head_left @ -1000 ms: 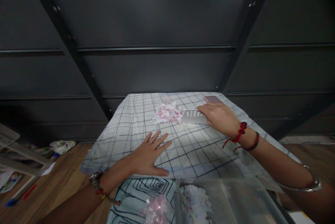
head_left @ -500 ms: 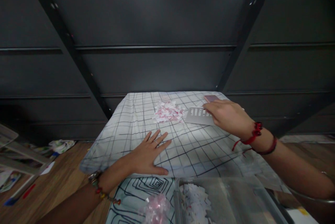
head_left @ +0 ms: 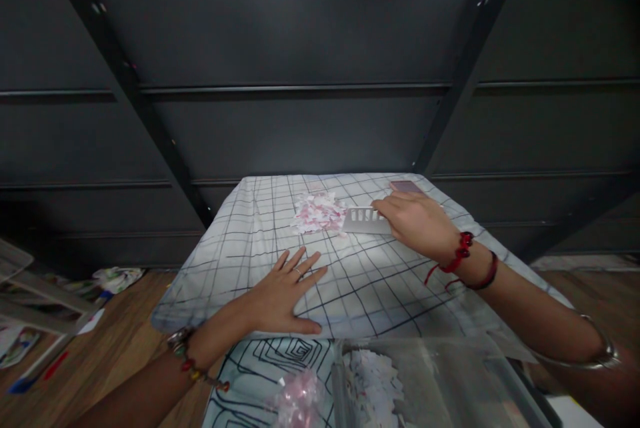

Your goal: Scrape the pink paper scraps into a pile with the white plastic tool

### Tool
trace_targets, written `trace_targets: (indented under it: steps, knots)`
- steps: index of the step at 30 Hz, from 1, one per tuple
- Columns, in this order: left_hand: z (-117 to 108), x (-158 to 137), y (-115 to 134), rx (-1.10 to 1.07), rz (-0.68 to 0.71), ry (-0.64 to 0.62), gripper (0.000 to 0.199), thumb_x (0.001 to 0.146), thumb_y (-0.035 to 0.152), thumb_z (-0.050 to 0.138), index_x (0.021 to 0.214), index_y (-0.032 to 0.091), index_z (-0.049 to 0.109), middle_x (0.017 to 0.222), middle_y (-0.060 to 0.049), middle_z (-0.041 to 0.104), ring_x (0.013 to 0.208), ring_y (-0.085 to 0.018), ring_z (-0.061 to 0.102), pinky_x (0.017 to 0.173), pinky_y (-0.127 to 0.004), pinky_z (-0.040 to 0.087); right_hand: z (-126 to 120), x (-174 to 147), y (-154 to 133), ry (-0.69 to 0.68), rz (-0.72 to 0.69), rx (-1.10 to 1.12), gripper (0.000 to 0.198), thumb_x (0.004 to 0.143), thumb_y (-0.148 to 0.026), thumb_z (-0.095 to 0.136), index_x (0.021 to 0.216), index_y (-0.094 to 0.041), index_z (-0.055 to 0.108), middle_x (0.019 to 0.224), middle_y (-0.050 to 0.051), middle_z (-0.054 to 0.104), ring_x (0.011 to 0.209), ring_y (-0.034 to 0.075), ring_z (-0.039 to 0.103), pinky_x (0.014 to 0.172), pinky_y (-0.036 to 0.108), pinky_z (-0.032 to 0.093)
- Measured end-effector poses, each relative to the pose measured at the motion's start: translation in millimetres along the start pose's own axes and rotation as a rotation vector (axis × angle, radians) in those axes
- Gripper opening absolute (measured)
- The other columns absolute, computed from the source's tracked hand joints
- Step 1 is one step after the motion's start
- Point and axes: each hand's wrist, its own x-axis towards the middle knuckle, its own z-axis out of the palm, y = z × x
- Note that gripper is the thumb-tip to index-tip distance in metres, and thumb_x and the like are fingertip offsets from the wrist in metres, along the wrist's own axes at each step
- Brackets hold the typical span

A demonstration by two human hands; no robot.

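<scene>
On the checked cloth lies a heap of white and pink paper scraps. My right hand is closed on a flat light-grey slotted tool, whose far part is hidden by my fingers. The tool's left edge meets the right side of the heap. Nearer to me, my left hand rests flat on the cloth with its fingers spread, below the heap and holding nothing. A pinkish rectangular object, like a phone, lies just beyond my right hand.
Close to me stands a clear plastic bin with white paper scraps in its left part. Beside it is a crinkled clear bag with pink contents, on a patterned blue cloth. A dark panelled wall rises behind the table.
My right hand has moved left with the slotted tool, bringing its edge against the heap of paper scraps. My left hand has stayed in place.
</scene>
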Motion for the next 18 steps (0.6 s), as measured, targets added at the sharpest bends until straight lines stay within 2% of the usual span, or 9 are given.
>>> trace_targets:
  steps: [11,18]
  knots:
    - [-2,0,1,-0.010,0.001,0.007,0.091,0.070,0.072,0.049,0.140,0.020,0.023,0.146,-0.014,0.012,0.131,-0.038,0.003,0.102,-0.056,0.005,-4,2,3,-0.092,0.011,-0.029,0.022,0.071,-0.003,0.045,0.081,-0.014,0.060,0.075,0.006,0.065,0.076,0.019,0.057,0.068,0.029,0.037]
    - [-3,0,2,0.003,-0.002,-0.006,0.091,0.071,0.071,0.049,0.140,0.019,0.022,0.146,-0.014,0.011,0.131,-0.038,0.002,0.102,-0.056,0.004,-9,0,5,-0.097,0.021,-0.066,0.021,0.072,-0.003,0.044,0.079,-0.014,0.059,0.075,0.007,0.065,0.077,0.018,0.058,0.069,0.028,0.039]
